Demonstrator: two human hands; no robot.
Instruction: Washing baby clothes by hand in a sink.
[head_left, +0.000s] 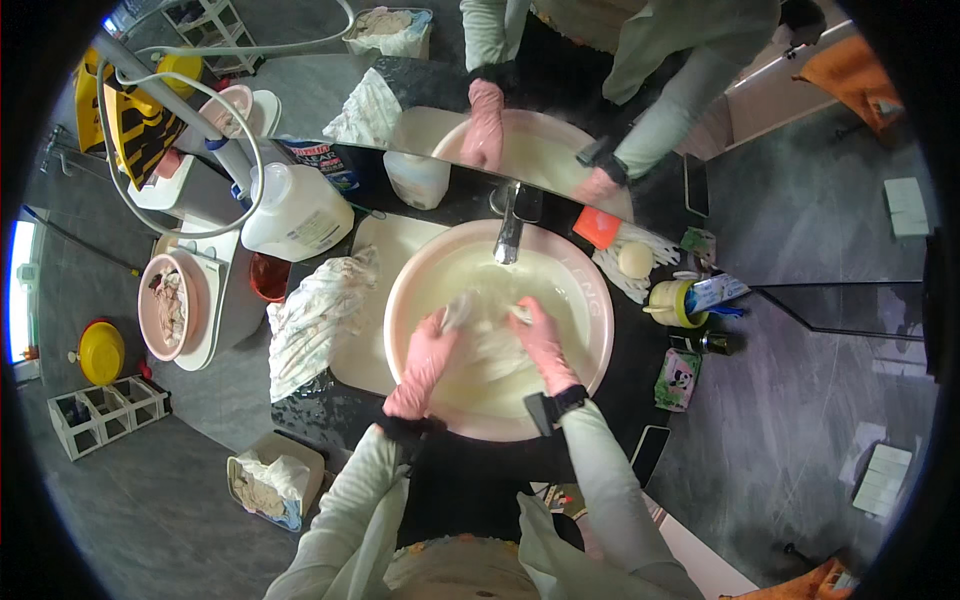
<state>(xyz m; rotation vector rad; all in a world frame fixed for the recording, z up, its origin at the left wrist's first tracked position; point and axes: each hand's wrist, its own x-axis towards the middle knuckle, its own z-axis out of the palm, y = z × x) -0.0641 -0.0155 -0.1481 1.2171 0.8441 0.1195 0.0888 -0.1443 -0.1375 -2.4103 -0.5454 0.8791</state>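
A round pink plastic basin (397, 367) of cloudy water stands under a chrome faucet (508, 236). Inside it, a white cloth (491, 349) lies mostly under the water, its outline blurred. My left hand (433, 345), in a pink glove, grips a bunched part of the cloth at the water surface. My right hand (536, 334), gloved the same way, pinches another part of it on the right. Both wrists wear dark bands. The basin rests over a white sink (360, 352) set in a black countertop (480, 459).
A crumpled patterned cloth (319, 322) lies left, near a large white jug (296, 214). Right of the basin are a white glove (626, 281), a yellow soap bar (635, 260), a yellow cup (667, 304) and a phone (650, 454). A mirror (420, 120) stands behind the faucet.
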